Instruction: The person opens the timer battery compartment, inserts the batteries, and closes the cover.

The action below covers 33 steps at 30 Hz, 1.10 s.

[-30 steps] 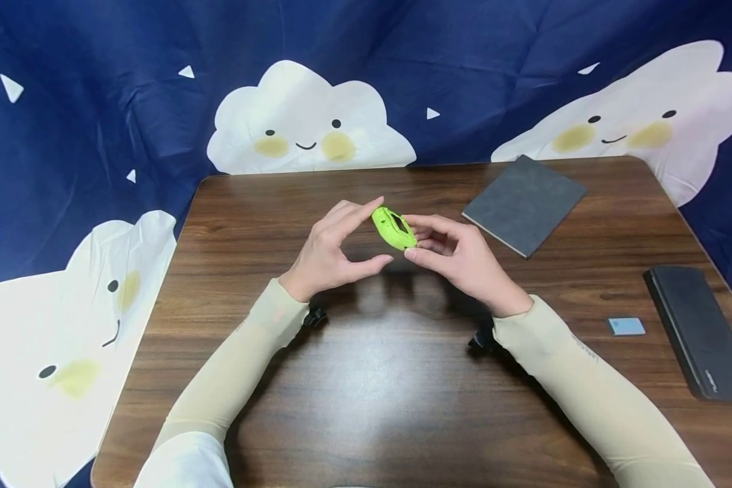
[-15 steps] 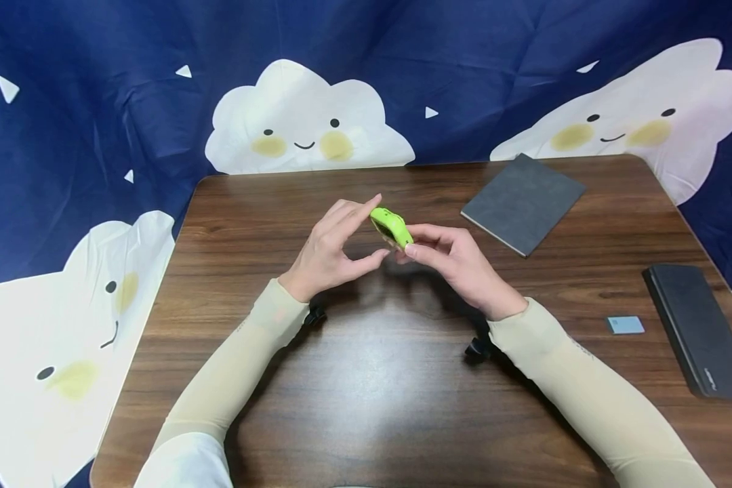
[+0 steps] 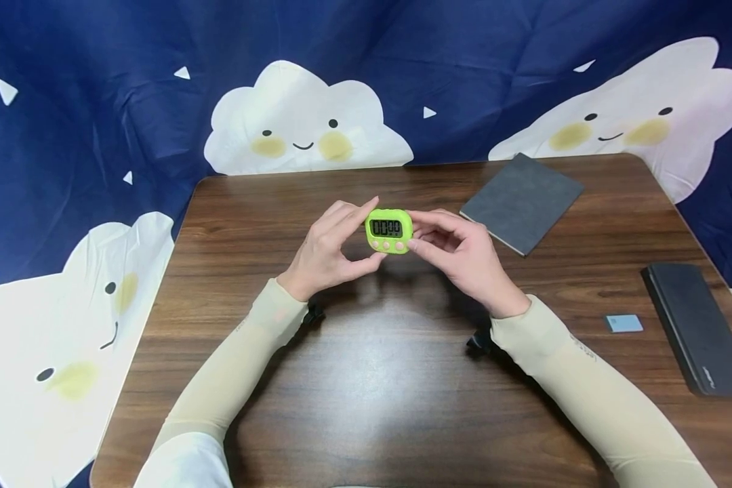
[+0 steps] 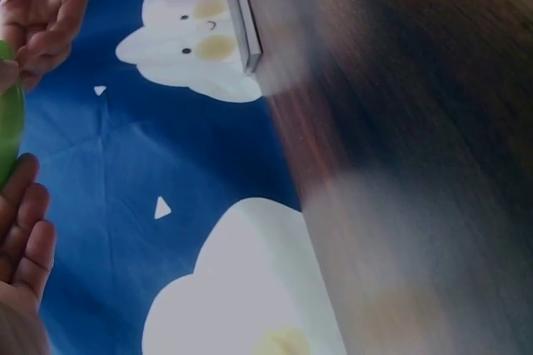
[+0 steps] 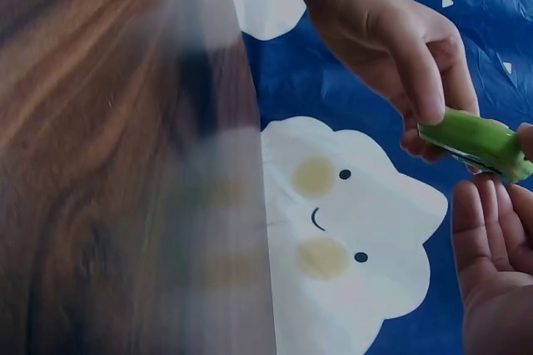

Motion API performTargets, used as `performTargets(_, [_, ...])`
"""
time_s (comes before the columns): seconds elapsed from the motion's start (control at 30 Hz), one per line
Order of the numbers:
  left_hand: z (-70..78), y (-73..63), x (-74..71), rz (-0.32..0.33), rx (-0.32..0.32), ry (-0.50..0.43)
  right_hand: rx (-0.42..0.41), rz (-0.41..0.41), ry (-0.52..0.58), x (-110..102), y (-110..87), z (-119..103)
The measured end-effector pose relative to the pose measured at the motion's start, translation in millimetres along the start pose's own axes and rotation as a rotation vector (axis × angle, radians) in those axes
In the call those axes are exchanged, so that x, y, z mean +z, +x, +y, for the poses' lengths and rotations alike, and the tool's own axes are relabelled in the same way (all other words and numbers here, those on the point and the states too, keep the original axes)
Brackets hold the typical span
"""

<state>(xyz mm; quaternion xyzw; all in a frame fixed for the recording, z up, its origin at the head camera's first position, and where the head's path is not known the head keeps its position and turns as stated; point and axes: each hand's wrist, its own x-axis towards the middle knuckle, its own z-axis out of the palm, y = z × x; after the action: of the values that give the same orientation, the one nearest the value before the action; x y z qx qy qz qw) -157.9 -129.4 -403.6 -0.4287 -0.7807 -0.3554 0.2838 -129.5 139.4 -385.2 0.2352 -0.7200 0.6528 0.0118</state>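
Note:
A lime-green digital timer [image 3: 389,231] is held up over the table, its screen reading 00 00 above three pale pink buttons. My left hand [image 3: 335,247] pinches its left end, index finger at the top and thumb at the bottom. At the other end, my right hand [image 3: 457,254] grips the timer with the thumb near its lower right corner. In the right wrist view the timer [image 5: 479,137] appears from its edge, between the left hand [image 5: 408,55] and the right hand [image 5: 495,247]. Only a green sliver of the timer [image 4: 10,117] shows in the left wrist view.
Behind the right hand a dark grey notebook [image 3: 523,203] lies on the wooden table [image 3: 366,393]. Farther right are a small light-blue box [image 3: 625,323] and a long black case [image 3: 698,329]. A blue cloud-print curtain [image 3: 457,61] hangs beyond the far edge.
The timer has turned from edge-on to screen facing the head camera. My right hand's fingers have shifted along its right end, while the left hand has stayed nearly in place.

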Motion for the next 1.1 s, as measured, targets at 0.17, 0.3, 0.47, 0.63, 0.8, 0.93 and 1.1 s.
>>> performTargets(0.17, [0.1, -0.7, -1.2, 0.0, -0.009, 0.002, -0.06, 0.015, -0.047, -3.7, 1.0, 0.2])
performTargets(0.3, [0.4, -1.0, -2.3, -0.001, -0.013, -0.001, -0.094, 0.014, -0.107, -6.9, 1.4, 3.0])
performTargets(0.47, [1.1, 0.3, -3.3, 0.002, -0.006, -0.007, -0.142, 0.002, -0.163, -10.7, 2.5, 6.6])
performTargets(0.63, [2.1, 0.9, -3.8, 0.002, -0.003, -0.004, -0.167, -0.019, -0.227, -13.6, 2.7, 7.7])
performTargets(0.8, [2.6, 1.0, -3.7, -0.007, -0.016, -0.009, -0.231, -0.029, -0.366, -16.2, 2.6, 6.5])
performTargets(0.93, [4.3, 2.2, -4.2, -0.007, -0.016, -0.02, -0.321, -0.025, -0.473, -17.5, 3.7, 6.5])
performTargets(1.1, [5.0, 2.9, -3.5, -0.01, -0.02, -0.04, -0.396, -0.028, -0.568, -16.6, 2.9, 7.6])
